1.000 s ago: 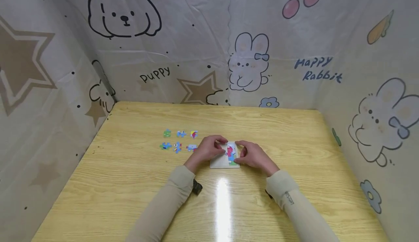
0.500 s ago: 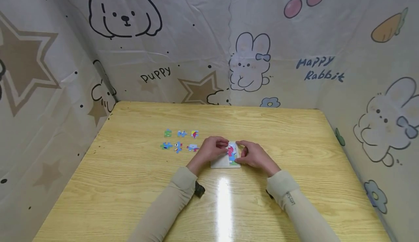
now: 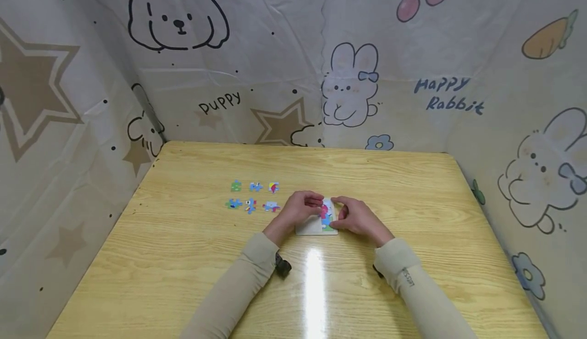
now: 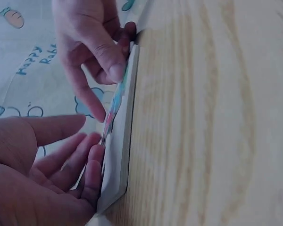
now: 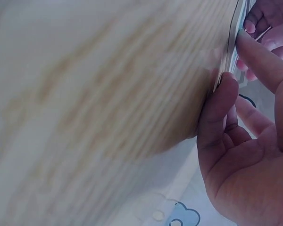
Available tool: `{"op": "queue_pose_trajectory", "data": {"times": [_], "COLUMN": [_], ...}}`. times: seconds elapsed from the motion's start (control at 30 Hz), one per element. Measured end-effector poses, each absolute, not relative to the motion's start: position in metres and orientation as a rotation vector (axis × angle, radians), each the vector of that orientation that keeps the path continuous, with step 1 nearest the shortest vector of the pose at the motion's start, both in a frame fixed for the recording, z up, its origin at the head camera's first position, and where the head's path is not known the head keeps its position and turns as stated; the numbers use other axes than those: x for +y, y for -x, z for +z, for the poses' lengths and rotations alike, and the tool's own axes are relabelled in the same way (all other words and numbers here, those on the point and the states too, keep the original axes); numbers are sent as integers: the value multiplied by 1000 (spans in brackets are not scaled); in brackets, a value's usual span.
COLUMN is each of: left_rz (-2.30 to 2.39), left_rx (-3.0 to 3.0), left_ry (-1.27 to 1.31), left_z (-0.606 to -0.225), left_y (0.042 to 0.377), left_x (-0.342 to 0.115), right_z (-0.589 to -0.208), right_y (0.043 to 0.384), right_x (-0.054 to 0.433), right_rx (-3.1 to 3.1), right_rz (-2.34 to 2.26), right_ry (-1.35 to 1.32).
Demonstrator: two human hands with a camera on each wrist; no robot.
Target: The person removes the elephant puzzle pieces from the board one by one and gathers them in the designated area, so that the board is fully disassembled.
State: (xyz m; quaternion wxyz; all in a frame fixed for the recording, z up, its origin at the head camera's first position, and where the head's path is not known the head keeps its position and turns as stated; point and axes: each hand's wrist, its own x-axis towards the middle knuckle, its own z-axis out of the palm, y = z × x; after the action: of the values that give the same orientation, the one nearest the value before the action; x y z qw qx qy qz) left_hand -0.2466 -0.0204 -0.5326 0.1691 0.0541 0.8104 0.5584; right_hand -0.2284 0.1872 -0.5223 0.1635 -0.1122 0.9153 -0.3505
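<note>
A white puzzle board (image 3: 308, 228) lies on the table, with a strip of joined, colourful pieces (image 3: 326, 219) along its right part. My left hand (image 3: 297, 209) hovers over the board's upper left, fingers loosely bent. In the left wrist view some fingertips (image 4: 95, 155) of that hand touch the board, while another finger stands clear of it; no piece shows in that hand. My right hand (image 3: 359, 217) holds the board's right side. Its thumb lies over the strip and other fingers bend at the edge, as the left wrist view shows. The left hand covers the board's upper left.
Several loose jigsaw pieces lie in two rows left of the board, among them a green piece (image 3: 236, 186), a yellow-and-red piece (image 3: 273, 187) and a blue piece (image 3: 234, 204). A printed cloth (image 3: 284, 74) walls off the wooden table (image 3: 192, 257) at the back and sides.
My left hand has shifted slightly to the right over the board, its fingers lifting a little. The right hand stays at the board's right side. The loose pieces keep their arrangement.
</note>
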Motion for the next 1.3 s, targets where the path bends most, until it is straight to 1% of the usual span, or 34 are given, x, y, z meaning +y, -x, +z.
{"op": "queue_pose_trajectory", "data": {"times": [0.2,0.47,0.83,0.97,1.17,1.3], "left_rz": [1594,1659,1735,1758,1729,1698], "left_rx": [2351,2171,2038,2033,2131,2213], "left_ry": [-80,-11,91,76,-29,-24], "left_z": [-532,-530,-522,-523,-526,-528], "left_y": [243,247,244,243,245,248], "left_x": [-19,-17,-14,-14,-11,-10], "right_z": [-522,-524,-525,-525,-525,-524], "right_y": [230,232,231,231,230,231], "right_x": [186,189,191,190,190,188], "right_rx": [2605,2596,2577,2579,2582,2578], "right_rz": [-994,-1000,-1003,-1005,-1022,-1034], "right_ry": [317,306,273,262,280,278]}}
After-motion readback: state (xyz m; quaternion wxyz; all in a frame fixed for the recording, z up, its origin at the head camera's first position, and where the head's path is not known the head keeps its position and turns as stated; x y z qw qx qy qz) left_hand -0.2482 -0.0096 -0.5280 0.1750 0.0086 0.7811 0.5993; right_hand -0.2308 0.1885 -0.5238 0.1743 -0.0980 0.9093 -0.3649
